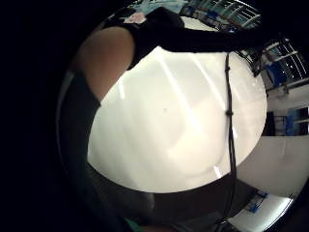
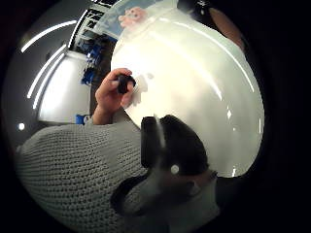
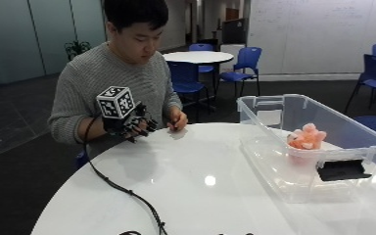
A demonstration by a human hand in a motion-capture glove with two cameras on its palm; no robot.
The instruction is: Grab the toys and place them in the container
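Observation:
A pink plush toy lies inside the clear plastic container at the right side of the round white table. My gloved right hand hovers just above the table's edge close to the person's chest, far from the container. Its fingers are relaxed and hold nothing. The thumb side palm view shows the pink plush toy in the container across the table. The person's bare left hand rests at the table edge and pinches a small dark object. A gloved finger stretches out over the bare tabletop.
A flat black piece sits at the container's front end. Behind the person stand another round table and blue chairs. The white tabletop between my hand and the container is broad and glossy.

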